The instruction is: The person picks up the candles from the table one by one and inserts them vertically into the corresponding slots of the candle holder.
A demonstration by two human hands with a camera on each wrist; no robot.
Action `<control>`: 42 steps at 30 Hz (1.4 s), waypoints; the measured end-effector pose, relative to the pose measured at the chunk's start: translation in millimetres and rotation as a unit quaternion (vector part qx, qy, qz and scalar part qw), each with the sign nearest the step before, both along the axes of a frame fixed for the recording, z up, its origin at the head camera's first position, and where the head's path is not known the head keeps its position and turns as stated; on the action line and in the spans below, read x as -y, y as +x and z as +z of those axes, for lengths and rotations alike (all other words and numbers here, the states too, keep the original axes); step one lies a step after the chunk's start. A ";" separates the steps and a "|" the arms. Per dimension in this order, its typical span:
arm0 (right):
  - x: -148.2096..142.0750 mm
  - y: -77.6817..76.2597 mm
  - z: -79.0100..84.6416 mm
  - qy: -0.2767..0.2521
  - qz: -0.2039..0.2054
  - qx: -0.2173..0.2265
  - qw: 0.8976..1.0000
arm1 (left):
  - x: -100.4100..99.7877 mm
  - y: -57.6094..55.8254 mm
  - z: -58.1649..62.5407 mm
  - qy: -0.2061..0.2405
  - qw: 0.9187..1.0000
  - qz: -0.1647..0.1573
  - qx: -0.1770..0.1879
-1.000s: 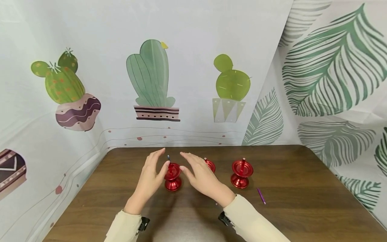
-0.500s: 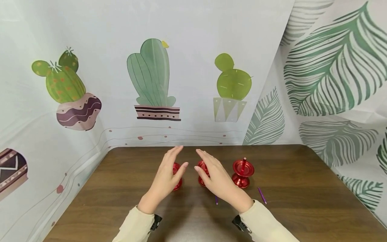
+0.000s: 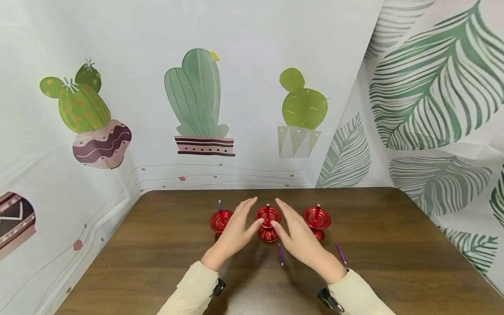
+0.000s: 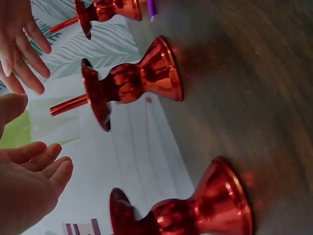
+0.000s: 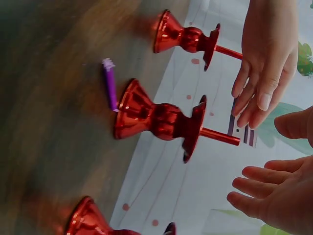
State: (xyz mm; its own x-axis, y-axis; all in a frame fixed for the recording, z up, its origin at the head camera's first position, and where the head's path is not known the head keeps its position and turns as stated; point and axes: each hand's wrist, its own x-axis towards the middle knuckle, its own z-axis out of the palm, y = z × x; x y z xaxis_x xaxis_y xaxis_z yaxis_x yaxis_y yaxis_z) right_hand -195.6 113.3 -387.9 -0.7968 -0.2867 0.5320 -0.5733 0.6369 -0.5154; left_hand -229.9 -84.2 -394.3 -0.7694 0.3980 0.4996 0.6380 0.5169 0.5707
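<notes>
My left hand [image 3: 238, 229] and right hand [image 3: 301, 239] hover in the head view with relaxed, nearly straight fingers, palms facing each other. Neither holds anything. Between them stands the middle red metal candle holder [image 3: 267, 235], its bare post pointing up from the dish. The left candle holder [image 3: 217, 222] is partly hidden by my left hand; a thin blue stick [image 3: 220, 204] rises from its post. Behind my right hand is the right candle holder [image 3: 322, 222], also with a bare post. In the right wrist view both hands [image 5: 274, 188] are beside the post tops, apart from the metal.
Two thin purple sticks lie on the brown wooden table [image 3: 149, 262]: one purple stick [image 3: 281, 254] in front of the middle holder, another purple stick [image 3: 341, 253] farther right. A cloth backdrop [image 3: 252, 87] printed with cacti and leaves hangs behind the table's back edge.
Both hands have moved right together, from around the left candle holder to around the middle one, keeping the same spread pose. The holders and sticks have not moved.
</notes>
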 end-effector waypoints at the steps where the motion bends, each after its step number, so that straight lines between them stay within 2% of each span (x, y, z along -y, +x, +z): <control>1: -1.2 0.0 -1.7 0.000 -0.001 0.005 1.000 | -1.0 -1.5 -2.1 -0.001 1.000 0.000 0.007; 9: -8.1 1.7 -18.3 0.005 -0.019 0.050 0.999 | -7.8 -9.4 -15.5 -0.017 0.999 -0.008 0.051; 14: -8.9 1.3 -25.7 0.016 -0.028 0.058 0.998 | -12.0 -11.8 -19.3 -0.029 0.996 -0.013 0.078; 28: -7.7 -2.3 -40.4 0.059 -0.063 0.086 0.993 | -16.3 -18.3 -27.7 -0.046 0.994 -0.007 0.104; 37: -4.5 -4.7 -45.0 0.094 -0.055 0.159 0.981 | -17.6 -21.0 -26.1 -0.058 0.991 0.004 0.124; 42: -2.6 -3.7 -41.1 0.125 -0.046 0.206 0.969 | -17.8 -21.2 -24.4 -0.060 0.990 0.008 0.128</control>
State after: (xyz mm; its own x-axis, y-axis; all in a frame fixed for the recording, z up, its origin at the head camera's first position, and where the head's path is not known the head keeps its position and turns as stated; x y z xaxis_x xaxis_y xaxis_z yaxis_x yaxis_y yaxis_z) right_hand -199.4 115.9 -429.0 -0.9551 -0.2835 0.0860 -0.2864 0.8096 -0.5124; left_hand -251.0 -66.4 -418.7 -0.8716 0.4286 0.2380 0.4714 0.5995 0.6468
